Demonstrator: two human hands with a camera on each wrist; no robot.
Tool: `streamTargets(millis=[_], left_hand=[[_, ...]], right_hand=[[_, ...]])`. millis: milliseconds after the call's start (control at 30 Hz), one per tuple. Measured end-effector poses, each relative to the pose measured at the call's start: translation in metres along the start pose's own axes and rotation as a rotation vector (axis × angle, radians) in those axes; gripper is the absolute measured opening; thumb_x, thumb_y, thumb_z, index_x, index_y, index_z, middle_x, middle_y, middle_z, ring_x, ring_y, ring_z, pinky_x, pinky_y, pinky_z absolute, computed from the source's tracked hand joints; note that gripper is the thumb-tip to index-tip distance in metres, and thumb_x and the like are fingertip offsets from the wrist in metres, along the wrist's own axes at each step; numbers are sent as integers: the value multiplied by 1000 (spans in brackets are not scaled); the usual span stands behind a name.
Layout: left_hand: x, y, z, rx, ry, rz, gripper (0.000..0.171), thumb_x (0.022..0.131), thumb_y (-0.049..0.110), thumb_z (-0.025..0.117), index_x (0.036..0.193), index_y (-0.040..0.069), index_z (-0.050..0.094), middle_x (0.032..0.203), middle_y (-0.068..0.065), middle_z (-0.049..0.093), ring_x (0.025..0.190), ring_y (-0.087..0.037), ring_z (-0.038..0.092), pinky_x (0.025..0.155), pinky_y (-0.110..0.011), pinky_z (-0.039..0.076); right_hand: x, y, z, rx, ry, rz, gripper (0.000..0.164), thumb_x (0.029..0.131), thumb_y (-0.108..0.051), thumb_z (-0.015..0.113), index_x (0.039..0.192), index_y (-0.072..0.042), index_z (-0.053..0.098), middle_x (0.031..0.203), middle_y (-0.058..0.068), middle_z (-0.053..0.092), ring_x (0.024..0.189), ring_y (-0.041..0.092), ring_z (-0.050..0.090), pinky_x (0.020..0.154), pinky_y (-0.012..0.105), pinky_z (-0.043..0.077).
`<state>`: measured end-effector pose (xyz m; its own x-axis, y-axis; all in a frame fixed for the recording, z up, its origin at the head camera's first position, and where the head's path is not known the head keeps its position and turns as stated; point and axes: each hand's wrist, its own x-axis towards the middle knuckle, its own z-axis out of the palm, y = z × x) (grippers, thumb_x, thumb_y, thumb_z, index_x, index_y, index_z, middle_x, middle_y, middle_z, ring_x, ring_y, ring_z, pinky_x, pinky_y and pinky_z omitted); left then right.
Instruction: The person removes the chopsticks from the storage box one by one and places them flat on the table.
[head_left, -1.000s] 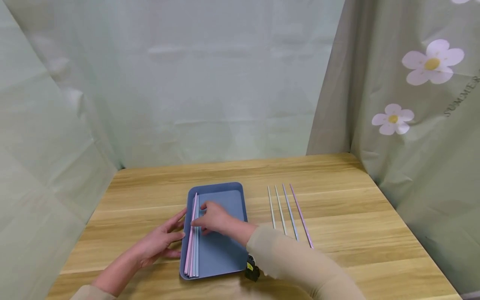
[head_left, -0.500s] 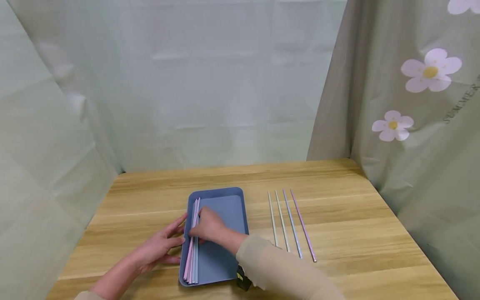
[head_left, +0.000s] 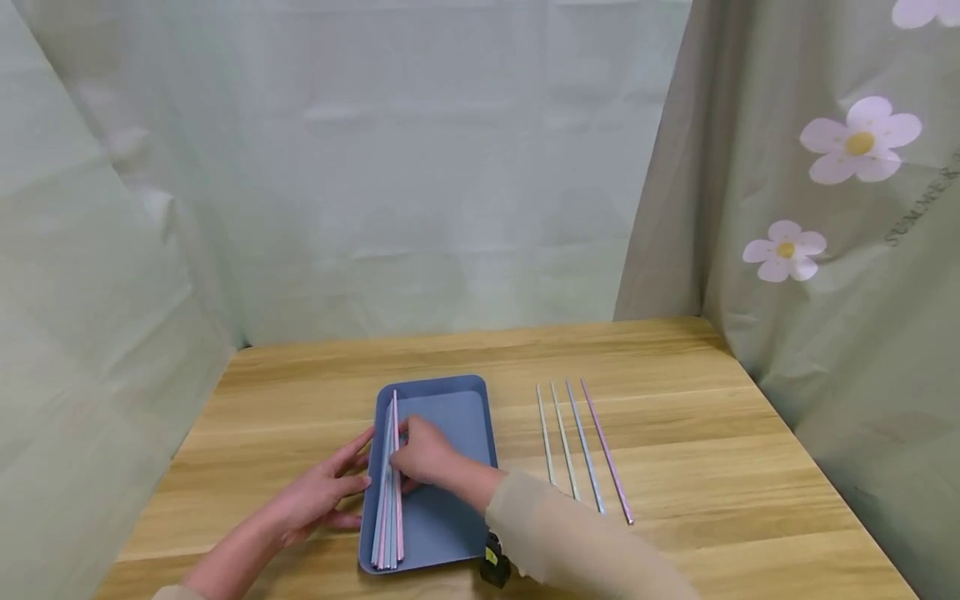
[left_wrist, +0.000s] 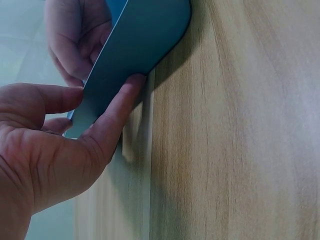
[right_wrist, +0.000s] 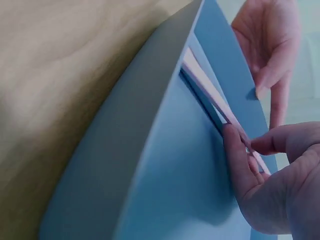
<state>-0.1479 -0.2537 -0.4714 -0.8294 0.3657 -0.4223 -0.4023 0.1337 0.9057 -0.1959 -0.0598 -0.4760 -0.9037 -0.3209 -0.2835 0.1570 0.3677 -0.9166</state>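
A blue-grey rectangular tray lies on the wooden table, with a bundle of pink and blue chopsticks along its left side. My right hand reaches into the tray and pinches a pink chopstick between thumb and fingers, at the bundle's right edge. The left hand rests against the outside of the tray's left wall, its fingers spread along the rim. In the left wrist view the thumb lies straight along that wall.
To the right of the tray, several chopsticks lie apart in a row: two pale greenish, one blue, one purple. A small black object with a yellow mark shows at the right sleeve. Curtains stand behind the table and at both sides.
My right hand has shifted slightly right within the tray. A pink chopstick now lies at the bundle's right edge, where blue ones showed before. The left hand has stayed at the tray's side.
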Motion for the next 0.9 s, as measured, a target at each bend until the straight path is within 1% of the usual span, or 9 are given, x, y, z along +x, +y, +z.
streamTargets(millis=[133, 267, 433, 567, 700, 800, 900], left_hand=[[-2, -3, 0, -8, 3, -6, 78, 105, 5, 51, 166, 27, 8, 163, -35, 5, 119, -37, 57, 81, -55, 59], [-4, -5, 1, -14, 11, -8, 79, 105, 5, 52, 166, 27, 8, 163, -35, 7, 119, -37, 57, 81, -55, 59], [-3, -6, 1, -11, 1, 30, 79, 105, 6, 53, 167, 25, 8, 163, -34, 8, 121, -36, 55, 81, -55, 59], [-2, -7, 1, -10, -4, 39, 78, 105, 6, 52, 167, 24, 7, 162, -34, 8, 120, -35, 55, 81, -55, 59], [-1, -6, 1, -18, -5, 36, 79, 105, 7, 53, 167, 25, 7, 162, -34, 7, 121, -36, 55, 82, -55, 59], [0, -5, 1, -25, -8, 43, 79, 105, 7, 53, 167, 25, 7, 163, -34, 6, 120, -36, 56, 83, -56, 58], [1, -4, 1, -27, -13, 50, 80, 105, 8, 54, 167, 26, 7, 164, -34, 4, 119, -36, 57, 83, -56, 58]], right_hand=[[-8, 4, -9, 153, -52, -10, 48, 92, 5, 64, 137, -3, 51, 89, 12, 58, 65, 25, 62, 51, 42, 59], [-17, 6, -30, 248, -80, -34, 54, 92, 4, 64, 144, 0, 48, 93, 13, 58, 69, 25, 65, 55, 42, 60], [-26, 4, -63, 298, -101, -81, 62, 89, 7, 64, 148, 1, 45, 93, 14, 59, 71, 24, 67, 58, 43, 62], [-30, 4, -89, 324, -103, -112, 65, 89, 9, 63, 150, -4, 45, 96, 14, 56, 76, 26, 67, 62, 44, 62], [-34, 5, -115, 313, -88, -135, 64, 92, 8, 64, 150, -10, 47, 99, 14, 54, 80, 26, 65, 64, 43, 62], [-37, 6, -130, 298, -81, -138, 65, 93, 7, 63, 152, -10, 45, 101, 13, 53, 81, 24, 63, 66, 42, 62], [-42, 8, -141, 298, -76, -132, 66, 93, 8, 62, 153, -10, 44, 103, 13, 54, 81, 23, 63, 66, 41, 62]])
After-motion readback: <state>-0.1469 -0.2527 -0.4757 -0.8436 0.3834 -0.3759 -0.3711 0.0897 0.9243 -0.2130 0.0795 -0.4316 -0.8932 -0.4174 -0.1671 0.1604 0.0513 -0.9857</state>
